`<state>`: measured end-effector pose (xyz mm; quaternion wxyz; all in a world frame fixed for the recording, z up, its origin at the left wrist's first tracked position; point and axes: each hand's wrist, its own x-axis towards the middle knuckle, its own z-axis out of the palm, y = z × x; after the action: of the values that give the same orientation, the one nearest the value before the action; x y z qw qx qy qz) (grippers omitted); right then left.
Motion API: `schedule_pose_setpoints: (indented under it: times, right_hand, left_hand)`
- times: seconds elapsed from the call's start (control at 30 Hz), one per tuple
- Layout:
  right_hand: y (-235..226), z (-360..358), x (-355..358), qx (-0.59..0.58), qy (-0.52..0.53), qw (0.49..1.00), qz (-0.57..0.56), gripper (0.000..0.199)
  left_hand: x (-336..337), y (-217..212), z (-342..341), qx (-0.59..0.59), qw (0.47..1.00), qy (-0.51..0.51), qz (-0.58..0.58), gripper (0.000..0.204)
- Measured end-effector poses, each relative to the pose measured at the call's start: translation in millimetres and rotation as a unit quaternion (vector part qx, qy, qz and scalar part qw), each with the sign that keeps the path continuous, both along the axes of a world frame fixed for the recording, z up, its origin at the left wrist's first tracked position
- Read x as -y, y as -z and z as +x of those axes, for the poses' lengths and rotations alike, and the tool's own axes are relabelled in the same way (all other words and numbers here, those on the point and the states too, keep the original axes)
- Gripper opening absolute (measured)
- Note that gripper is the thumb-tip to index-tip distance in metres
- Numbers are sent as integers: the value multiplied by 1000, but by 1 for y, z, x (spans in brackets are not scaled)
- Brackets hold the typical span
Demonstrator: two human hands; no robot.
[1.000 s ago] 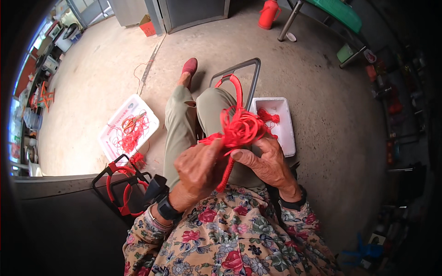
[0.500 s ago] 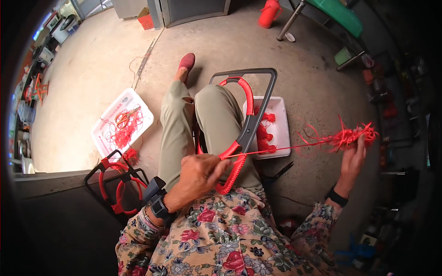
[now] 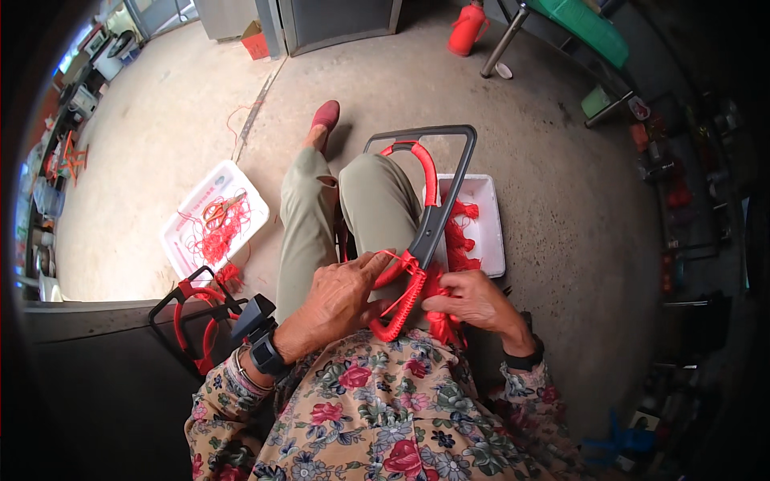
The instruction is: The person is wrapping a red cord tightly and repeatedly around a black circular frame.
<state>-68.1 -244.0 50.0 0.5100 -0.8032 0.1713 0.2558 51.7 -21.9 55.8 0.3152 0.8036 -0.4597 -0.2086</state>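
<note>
A dark frame (image 3: 438, 228) with a ring part-wrapped in red cord rests across my lap, against my right thigh. My left hand (image 3: 341, 293) is closed at the ring's left side, its fingers pressed on the red-wrapped ring (image 3: 407, 301). Close-set turns of cord cover the ring's near part, and a strand runs by my left fingertips. On the ring's other side my right hand (image 3: 477, 303) is closed on a bundle of red cord (image 3: 443, 321), which hangs down beside the ring. My right fingertips are partly hidden by the cord.
A white tray (image 3: 258, 210) at the left holds loose red cord and orange-handled scissors (image 3: 215, 213). Another white tray (image 3: 495, 232) with red cord bundles stands beyond my right knee. More red-wrapped frames (image 3: 180, 325) lie at my left. A red thermos (image 3: 467, 32) stands far off.
My right hand has come in from far right to beside the ring, bringing the cord bundle. The stretched strand has gone slack. My left hand stays at the ring, its fingers shifted slightly.
</note>
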Motion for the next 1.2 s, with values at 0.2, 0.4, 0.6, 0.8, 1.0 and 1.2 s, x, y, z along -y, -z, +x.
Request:
schedule_pose_setpoints:
  times: [0.2,0.4,0.6,0.8,1.0,1.2]
  right_hand:
    - [30,9,-21,66,124,959,247,13]
    - [27,5,-49,141,237,855,440,42]
    - [9,-1,-38,108,222,909,335,36]
    - [-35,2,-29,248,224,937,-105,25]
    - [-58,34,-52,482,-74,852,-192,46]
    - [-44,35,-47,473,-89,845,-233,41]
  left_hand:
    - [-6,4,0,-173,981,-38,-74,68]
    - [1,23,-5,-266,951,-32,-152,58]
    - [-1,31,-10,-277,950,-102,-102,40]
    - [-5,-2,-14,-65,975,-129,-168,34]
    - [-3,-21,-3,-85,979,-81,-169,38]
    - [-4,-24,3,-159,968,-83,-173,51]
